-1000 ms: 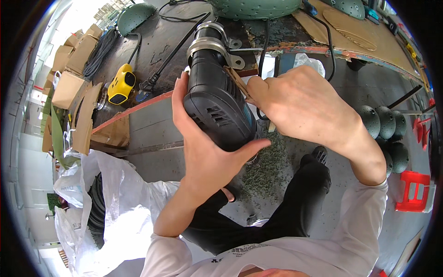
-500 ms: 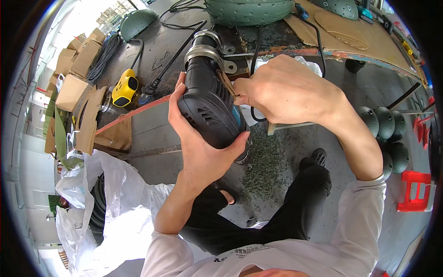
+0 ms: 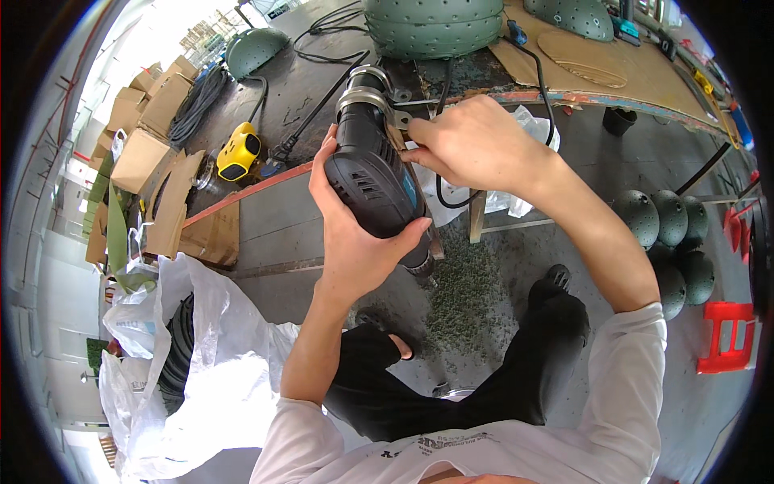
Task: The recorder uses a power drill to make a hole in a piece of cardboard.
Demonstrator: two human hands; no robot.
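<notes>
My left hand [image 3: 355, 242] is wrapped around the body of a black electric drill [image 3: 373, 173], held in front of me with its metal chuck end [image 3: 364, 89] pointing away toward the workbench. My right hand [image 3: 472, 145] is closed beside the drill near the chuck, fingers pinched on a small part at the tool's side; what it pinches is mostly hidden. The drill's black cord [image 3: 451, 198] loops down under my right hand.
A workbench [image 3: 629, 77] with a green dimpled dome [image 3: 431, 24] stands ahead. More green domes [image 3: 665, 230] lie at right beside a red stool [image 3: 730, 339]. Cardboard boxes [image 3: 153, 137], a yellow tool [image 3: 238, 153], white bags [image 3: 210, 363] and green shavings [image 3: 468, 298] are on the floor.
Both hands and the drill have drifted slightly left and up. My right hand has slid along the drill toward the chuck end.
</notes>
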